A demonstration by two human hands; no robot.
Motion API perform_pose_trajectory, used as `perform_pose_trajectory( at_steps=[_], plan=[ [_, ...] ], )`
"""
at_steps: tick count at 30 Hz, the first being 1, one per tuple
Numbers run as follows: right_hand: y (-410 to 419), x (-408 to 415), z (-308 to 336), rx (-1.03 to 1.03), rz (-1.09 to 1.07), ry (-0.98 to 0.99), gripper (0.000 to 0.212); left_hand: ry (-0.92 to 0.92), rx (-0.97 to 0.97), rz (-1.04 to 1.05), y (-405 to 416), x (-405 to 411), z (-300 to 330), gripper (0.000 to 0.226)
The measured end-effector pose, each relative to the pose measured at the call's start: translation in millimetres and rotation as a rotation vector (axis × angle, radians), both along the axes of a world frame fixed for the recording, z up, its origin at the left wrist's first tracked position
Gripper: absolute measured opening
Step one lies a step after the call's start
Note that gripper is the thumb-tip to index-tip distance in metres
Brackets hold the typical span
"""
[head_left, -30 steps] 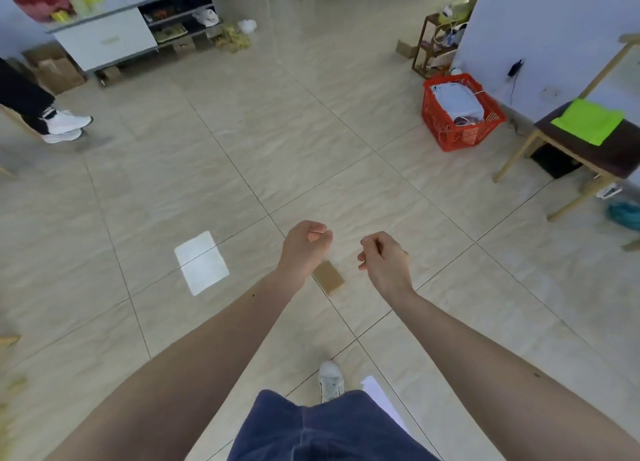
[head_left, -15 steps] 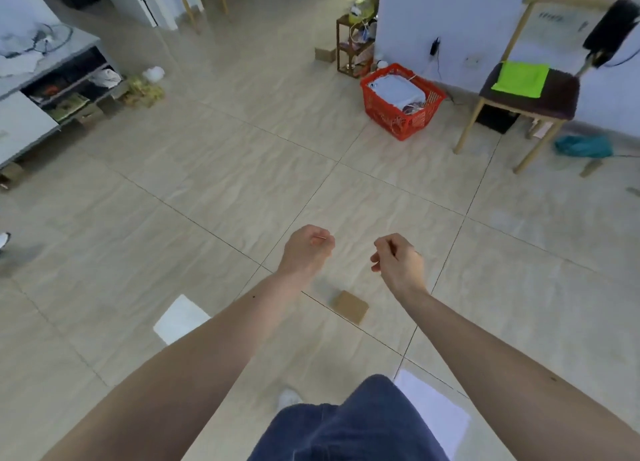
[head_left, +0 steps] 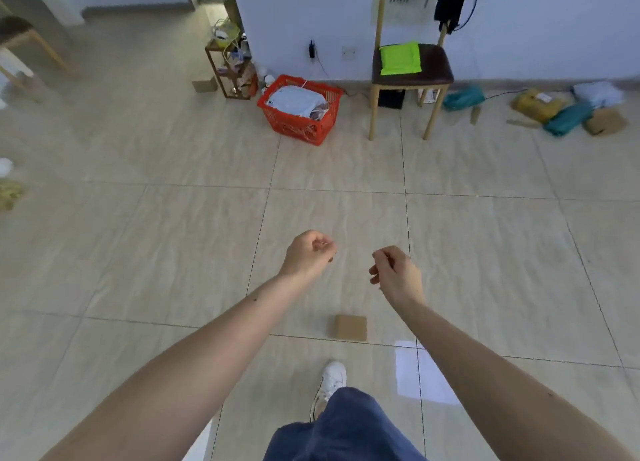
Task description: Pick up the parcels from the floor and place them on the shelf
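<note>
A small flat brown cardboard parcel lies on the tiled floor just ahead of my white shoe. Both arms reach forward above it. My left hand is curled into a loose fist with nothing in it. My right hand is also loosely curled and holds nothing. More parcels lie by the far right wall: a yellow one, a teal one, a brown box, a pale blue one and a teal bag. A small brown box sits beside the little wooden shelf.
A red basket with white items stands near the wall. A wooden chair carries a green cloth. A white sheet lies on the floor at my right. Another chair is at far left.
My view has swung to the right, bringing the chair, wall and right-hand parcels into sight. Both hands stayed curled out front. The brown parcel now lies between my forearms.
</note>
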State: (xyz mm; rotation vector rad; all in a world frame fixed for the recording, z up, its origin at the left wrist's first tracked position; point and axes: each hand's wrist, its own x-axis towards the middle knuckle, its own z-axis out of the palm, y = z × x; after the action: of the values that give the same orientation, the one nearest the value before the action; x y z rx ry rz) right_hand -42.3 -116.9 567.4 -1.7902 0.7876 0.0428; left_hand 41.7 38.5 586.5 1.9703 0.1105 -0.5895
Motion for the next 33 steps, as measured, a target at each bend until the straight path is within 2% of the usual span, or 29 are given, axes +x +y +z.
perform_pose_trajectory(
  at_steps=[6, 12, 21, 28, 33],
  plan=[
    [-2.6, 35.4, 0.3, 0.002, -0.177, 0.029, 0.021, 0.01, 0.033, -0.193, -24.7, 57.2, 0.3, 0.016],
    [-1.8, 56.2, 2.8, 0.024, -0.387, 0.023, 0.021, 0.009, 0.041, -0.415, -52.4, 102.4, -3.1, 0.002],
    [14.5, 83.9, -9.4, 0.027, -0.848, 0.045, 0.019, 0.044, 0.037, -0.85, -87.8, 163.3, -24.5, 0.006],
    [54.3, 73.5, -30.3, 0.071, -1.295, 0.032, 0.016, 0.106, 0.072, -1.168, -100.0, 161.3, -53.7, 0.005],
    [89.9, 49.5, -60.6, 0.105, -1.459, 0.092, 0.013, 0.174, 0.125, -1.282, -87.2, 134.2, -86.8, 0.013]
  ],
)
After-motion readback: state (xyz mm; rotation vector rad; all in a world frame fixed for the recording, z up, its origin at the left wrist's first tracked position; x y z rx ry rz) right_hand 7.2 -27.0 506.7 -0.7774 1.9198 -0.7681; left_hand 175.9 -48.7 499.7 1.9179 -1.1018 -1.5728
